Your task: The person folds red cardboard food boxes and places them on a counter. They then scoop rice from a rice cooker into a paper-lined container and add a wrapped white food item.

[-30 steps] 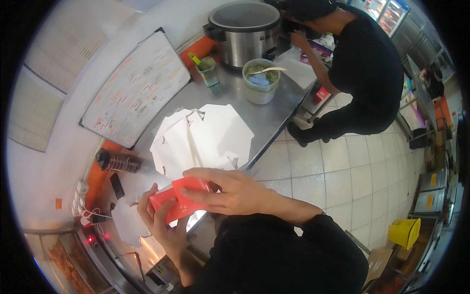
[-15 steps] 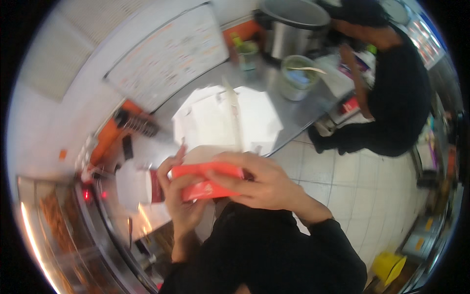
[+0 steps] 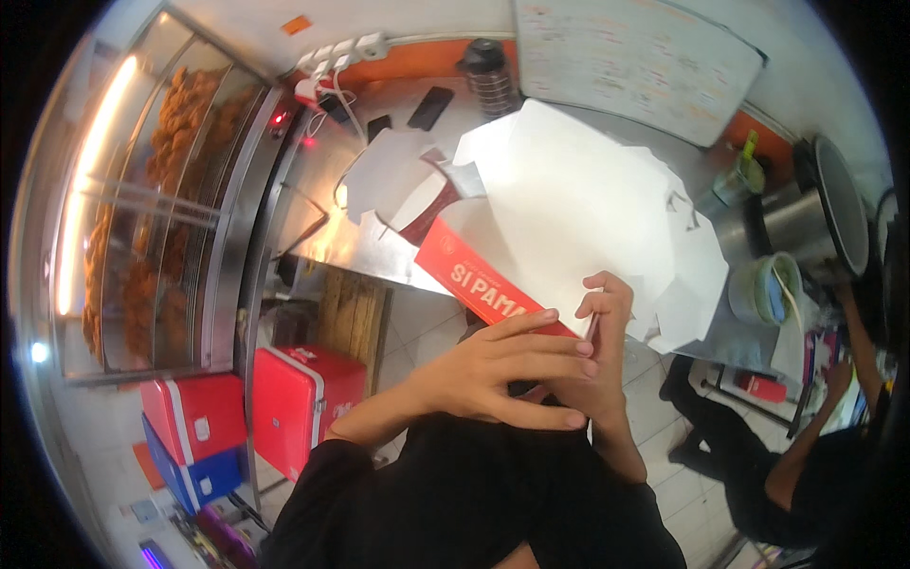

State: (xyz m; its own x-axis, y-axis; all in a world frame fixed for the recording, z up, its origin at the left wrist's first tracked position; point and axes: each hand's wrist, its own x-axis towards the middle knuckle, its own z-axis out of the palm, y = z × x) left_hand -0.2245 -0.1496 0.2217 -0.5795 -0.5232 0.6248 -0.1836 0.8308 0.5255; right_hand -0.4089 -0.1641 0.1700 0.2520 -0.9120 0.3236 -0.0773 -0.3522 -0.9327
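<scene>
A flat red carton with white lettering (image 3: 471,278) is held at its near end by both my hands, just in front of my chest. My left hand (image 3: 493,372) lies across it with the fingers pointing right. My right hand (image 3: 605,327) pinches its right edge, fingers upward. The carton's far end reaches over the edge of the steel counter (image 3: 313,213). Right behind it a stack of white unfolded cartons (image 3: 578,199) lies spread on the counter.
A glass warmer with fried pieces (image 3: 142,209) stands at left. Red coolers (image 3: 303,398) and a blue one (image 3: 194,474) sit on the floor. Phones (image 3: 428,107), a power strip (image 3: 346,52), a dark bottle (image 3: 488,81), a large pot (image 3: 825,218) and a tub (image 3: 763,289) sit on the counter. Another person (image 3: 815,455) works at right.
The view has swung round, so the counter now lies ahead and the warmer shows at left. The red carton stays in both hands and now points out toward the counter.
</scene>
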